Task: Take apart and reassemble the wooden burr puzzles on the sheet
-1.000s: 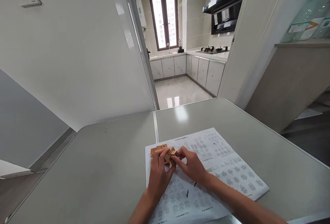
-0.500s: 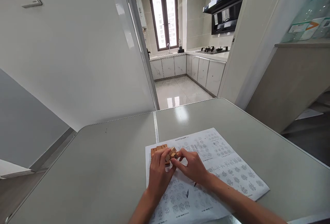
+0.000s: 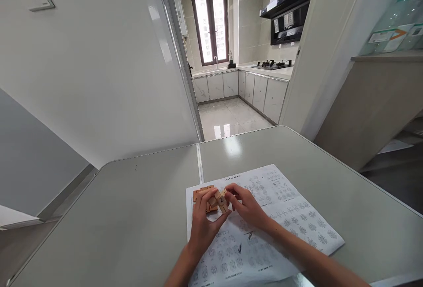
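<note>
Between my two hands is a light wooden block piece point(image 3: 221, 200) made of joined small cubes, with a dark mark like a Z or a 2 on one face. My left hand point(image 3: 202, 225) grips it from the left, thumb below and fingers above. My right hand point(image 3: 247, 208) pinches its right side, the fingertips partly hidden behind it. Just behind the left fingers, darker orange-brown wooden blocks point(image 3: 207, 187) lie on the printed sheet point(image 3: 291, 203), partly covered by the hand.
The sheet bears rows of small printed figures and two dark check marks. It lies on a grey-green table point(image 3: 132, 216) with a seam point(image 3: 199, 163) down its middle. Past the far edge a doorway opens on a kitchen. Plastic bottles point(image 3: 393, 31) stand on a ledge at right.
The wooden piece has been turned in my hands, so the marked face now shows. My left thumb has moved right, and my right fingers have shifted up along the piece.
</note>
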Tool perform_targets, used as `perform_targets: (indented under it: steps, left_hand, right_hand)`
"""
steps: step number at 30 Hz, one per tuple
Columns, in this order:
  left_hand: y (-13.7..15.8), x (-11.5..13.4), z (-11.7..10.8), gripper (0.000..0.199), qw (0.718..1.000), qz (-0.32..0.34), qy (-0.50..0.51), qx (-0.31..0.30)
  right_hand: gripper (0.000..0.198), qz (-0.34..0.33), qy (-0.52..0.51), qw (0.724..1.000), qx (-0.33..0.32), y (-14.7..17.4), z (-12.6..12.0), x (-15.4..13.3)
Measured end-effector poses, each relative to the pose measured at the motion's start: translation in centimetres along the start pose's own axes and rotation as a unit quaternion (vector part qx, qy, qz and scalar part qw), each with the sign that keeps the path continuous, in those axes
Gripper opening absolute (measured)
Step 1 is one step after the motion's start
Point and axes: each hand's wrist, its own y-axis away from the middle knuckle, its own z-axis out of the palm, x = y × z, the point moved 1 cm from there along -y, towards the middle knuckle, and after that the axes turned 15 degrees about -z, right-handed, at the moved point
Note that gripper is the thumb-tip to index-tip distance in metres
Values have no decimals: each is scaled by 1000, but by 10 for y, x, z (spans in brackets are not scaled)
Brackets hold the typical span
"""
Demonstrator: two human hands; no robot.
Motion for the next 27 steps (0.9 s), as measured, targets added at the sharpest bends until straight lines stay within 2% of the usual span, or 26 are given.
perform_targets:
  steps: [4, 8, 13, 19, 21, 23, 25, 27]
  left_hand:
    - [2, -1, 1, 62, 1000, -4, 1, -3]
    - [2, -4, 1, 59, 999, 25, -25, -8]
    - [3, -9, 0, 54, 998, 46, -35, -12]
    - [1, -6, -1, 87, 994, -85, 35, -53]
    - [-1, -4, -2, 88, 990, -119, 48, -59]
    - [-4, -6, -2, 78, 987, -149, 44, -46]
    - [-7, -10, -1, 64, 986, -166, 12, -15]
    - [-8, -18, -1, 54, 985, -164, -50, 21]
  right_hand:
    - [36, 3, 11, 1000, -16, -2, -3, -3]
    - [42, 0, 25, 999, -24, -3, -4, -5]
    - [46, 45, -27, 998, -26, -2, -5, 2]
    - [51, 132, -154, 978, -51, -5, -9, 4]
    - [53, 173, -209, 961, -57, -6, -10, 4]
    - [54, 218, -260, 940, -18, -7, -13, 7]
    - [50, 254, -307, 915, 61, -8, -17, 15]
    - [44, 262, -355, 886, 143, -8, -24, 24]
